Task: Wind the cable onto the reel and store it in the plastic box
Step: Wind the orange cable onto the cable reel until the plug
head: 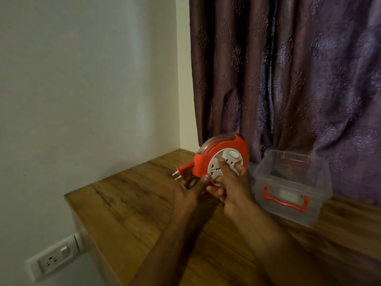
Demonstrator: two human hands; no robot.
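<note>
Gripping reel (221,159) upright above table (127,203), left hand (190,193) curled round its lower edge, thumb in front. Pressing right hand (233,186) fingers (223,166) on white dial, bent. Plug (181,171) sticking out beyond left fingertips; box (292,182) standing open just past right knuckles.

Both hands gripping red reel (221,153), plastic box (292,188) beside

You looked down at a wooden table (132,205) set in a dim corner. A plain pale wall (82,89) stood to its left, a patterned purple curtain (299,75) hung behind it, and a white socket (54,258) sat near left.
</note>
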